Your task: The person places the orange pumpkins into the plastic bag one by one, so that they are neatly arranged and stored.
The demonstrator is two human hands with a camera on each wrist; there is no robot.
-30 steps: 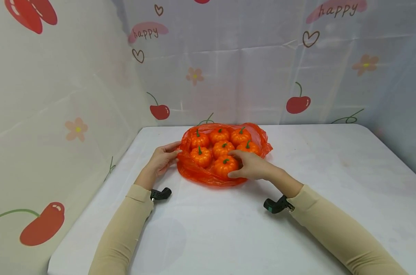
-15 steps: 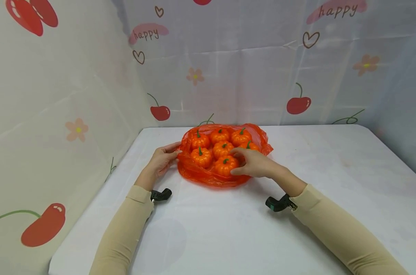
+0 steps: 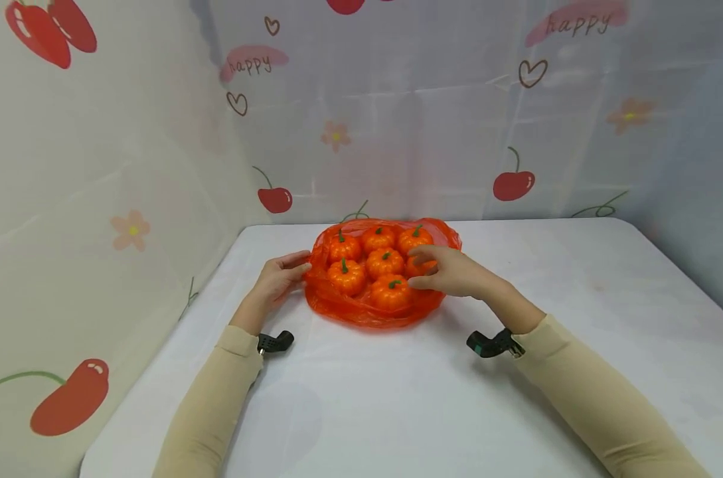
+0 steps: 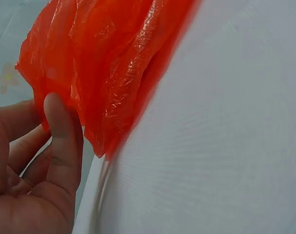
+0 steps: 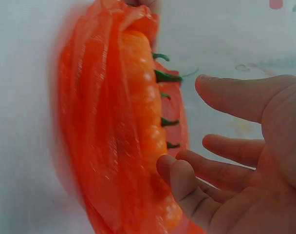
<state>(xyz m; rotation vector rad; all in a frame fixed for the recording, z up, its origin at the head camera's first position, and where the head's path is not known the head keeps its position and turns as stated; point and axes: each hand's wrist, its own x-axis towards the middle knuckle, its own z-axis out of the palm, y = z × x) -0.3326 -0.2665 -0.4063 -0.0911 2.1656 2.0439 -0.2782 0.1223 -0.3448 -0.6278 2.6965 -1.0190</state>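
Observation:
Several small orange toy pumpkins (image 3: 385, 263) with green stems sit in an open red plastic bag (image 3: 373, 317) at the back of the table. At the bag's left side, my left hand (image 3: 281, 277) pinches the plastic edge between thumb and fingers; the left wrist view shows the bag (image 4: 114, 73) at its fingertips. My right hand (image 3: 453, 271) is over the bag's right side, thumb and fingers spread and holding nothing. It partly covers the right-hand pumpkin (image 3: 417, 267). In the right wrist view the right hand (image 5: 245, 170) is beside the row of stems, apart from them.
The white table (image 3: 361, 398) extends in front of the bag and to both sides. A printed curtain (image 3: 385, 119) with cherries and flowers hangs behind it and at the left. Black wrist cameras (image 3: 275, 342) are worn at both cuffs.
My right hand has let go of the front pumpkin and moved up, back and slightly right, away from it. My left hand stays at the bag's edge.

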